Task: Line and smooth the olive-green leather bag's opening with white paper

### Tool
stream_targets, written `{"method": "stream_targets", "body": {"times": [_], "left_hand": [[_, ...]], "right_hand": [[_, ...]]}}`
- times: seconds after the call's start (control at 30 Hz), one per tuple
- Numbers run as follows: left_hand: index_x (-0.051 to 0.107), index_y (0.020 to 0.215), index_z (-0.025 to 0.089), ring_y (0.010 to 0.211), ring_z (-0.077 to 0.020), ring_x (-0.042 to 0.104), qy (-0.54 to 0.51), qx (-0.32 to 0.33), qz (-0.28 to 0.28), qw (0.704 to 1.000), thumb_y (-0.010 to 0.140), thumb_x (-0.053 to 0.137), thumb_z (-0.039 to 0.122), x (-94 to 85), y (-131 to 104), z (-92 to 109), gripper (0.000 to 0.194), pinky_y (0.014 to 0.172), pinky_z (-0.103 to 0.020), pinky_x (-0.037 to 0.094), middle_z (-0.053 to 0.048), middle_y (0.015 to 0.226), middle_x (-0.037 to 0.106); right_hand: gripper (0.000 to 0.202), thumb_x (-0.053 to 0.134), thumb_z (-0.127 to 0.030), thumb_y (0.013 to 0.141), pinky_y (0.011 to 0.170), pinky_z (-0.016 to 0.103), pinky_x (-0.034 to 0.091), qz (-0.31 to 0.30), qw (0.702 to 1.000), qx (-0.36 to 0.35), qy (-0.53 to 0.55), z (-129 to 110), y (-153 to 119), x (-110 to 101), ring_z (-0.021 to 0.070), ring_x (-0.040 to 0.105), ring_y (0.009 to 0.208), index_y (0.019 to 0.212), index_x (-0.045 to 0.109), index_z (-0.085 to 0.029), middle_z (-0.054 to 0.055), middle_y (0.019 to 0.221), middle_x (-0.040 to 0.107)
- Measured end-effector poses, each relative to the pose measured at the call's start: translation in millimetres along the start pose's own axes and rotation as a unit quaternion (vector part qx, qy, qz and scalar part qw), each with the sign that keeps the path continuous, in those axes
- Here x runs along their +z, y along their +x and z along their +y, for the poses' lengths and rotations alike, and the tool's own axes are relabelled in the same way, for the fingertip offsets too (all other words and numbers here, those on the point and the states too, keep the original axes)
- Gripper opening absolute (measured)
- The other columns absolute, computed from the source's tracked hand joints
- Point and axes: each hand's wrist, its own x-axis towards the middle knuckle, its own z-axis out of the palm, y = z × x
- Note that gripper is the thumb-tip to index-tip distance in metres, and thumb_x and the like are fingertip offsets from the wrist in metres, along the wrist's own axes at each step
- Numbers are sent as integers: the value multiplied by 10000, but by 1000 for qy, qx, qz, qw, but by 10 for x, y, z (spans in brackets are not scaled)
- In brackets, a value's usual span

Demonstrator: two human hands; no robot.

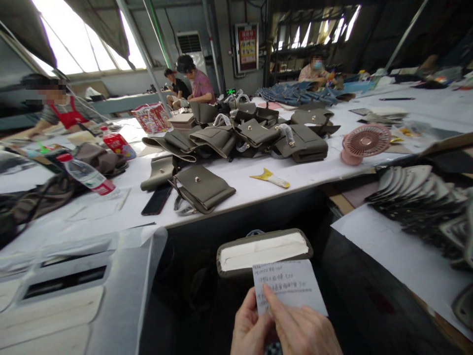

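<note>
A white handwritten note [291, 278] is held low in front of me. My left hand [247, 323] pinches its lower left edge. Across the lower part of the same note lies my right hand [303, 328], its index finger stretched over the writing and its other fingers curled, partly hidden. Just beyond the paper is a grey-brown bag body [309, 249] with a white panel [269, 249] facing up; the note overlaps its near edge.
Several grey-brown bags [207, 187] lie on the white table [314, 175]. Nearby are a phone [157, 200], a yellow-handled tool [271, 178], a pink fan [365, 140] and a water bottle [88, 175]. Stacked dark pieces [417, 192] stand right; a translucent bin [148, 261] stands left. Several people work beyond.
</note>
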Motion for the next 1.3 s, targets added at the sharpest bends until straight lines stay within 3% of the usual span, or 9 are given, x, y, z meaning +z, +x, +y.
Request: {"method": "stream_targets", "body": {"times": [0.43, 0.83, 1.0, 1.3], "left_hand": [[731, 1032, 191, 994, -281, 688, 14, 14, -12, 1000, 686, 864, 318, 15, -16, 12, 393, 923, -382, 508, -104, 963, 759], [700, 1006, 162, 768, -220, 692, 31, -2, -9, 999, 669, 868, 346, 34, -20, 20, 419, 693, -276, 490, -81, 839, 748], [715, 1019, 167, 790, -221, 690, 21, 7, -15, 1000, 673, 864, 337, 20, -8, 7, 414, 742, -289, 490, -82, 844, 749], [734, 980, 173, 824, -212, 689, 14, 20, -6, 1000, 647, 884, 341, 4, -1, -20, 402, 792, -288, 488, -79, 858, 751]], "right_hand": [[413, 310, -85, 928, 411, 309, 415, 5, 1000, 10, -24, -45, 233, -116, 173, 576, 405, 1227, 580, 7, 7, 558, 608], [452, 411, -62, 869, 435, 296, 436, -11, 999, 22, -43, 48, 100, -92, 165, 606, 455, 1299, 534, 4, 9, 625, 642], [497, 445, -79, 883, 462, 288, 440, -17, 999, 15, -32, 42, 61, -66, 154, 610, 485, 1374, 461, -7, -2, 642, 629], [490, 410, -43, 858, 486, 288, 452, -15, 999, 7, -31, 60, 139, -47, 157, 631, 504, 1342, 475, -6, 8, 666, 652]]}}
